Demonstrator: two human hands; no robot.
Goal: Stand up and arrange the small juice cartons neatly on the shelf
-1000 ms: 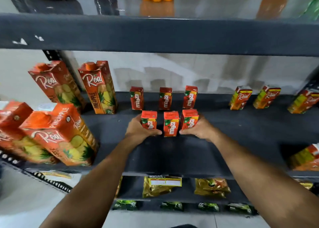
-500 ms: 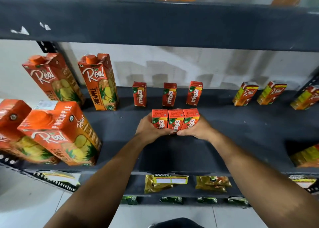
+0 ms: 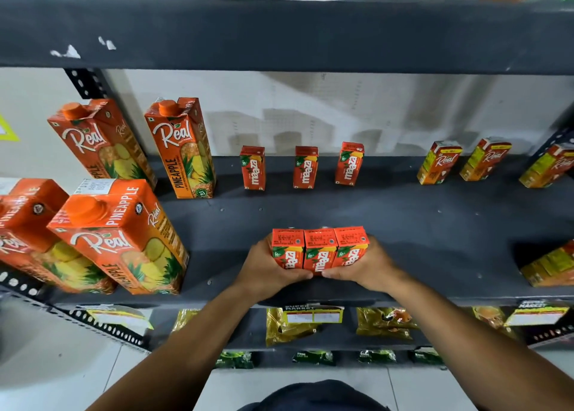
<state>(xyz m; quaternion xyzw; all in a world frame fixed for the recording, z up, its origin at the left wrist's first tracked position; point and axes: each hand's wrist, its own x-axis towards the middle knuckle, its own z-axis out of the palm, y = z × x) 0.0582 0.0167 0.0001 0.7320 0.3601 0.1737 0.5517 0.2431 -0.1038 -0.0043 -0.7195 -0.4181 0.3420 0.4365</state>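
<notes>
Near the front edge of the shelf point(image 3: 403, 224), left hand point(image 3: 267, 270) and right hand point(image 3: 369, 267) press three small cartons point(image 3: 320, 250) together, fingers closed around them.

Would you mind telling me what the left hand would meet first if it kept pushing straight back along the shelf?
The left hand, pressing the front Maaza cartons, would likely reach the left or middle Maaza carton of the back row first, though depth is hard to judge.
</notes>
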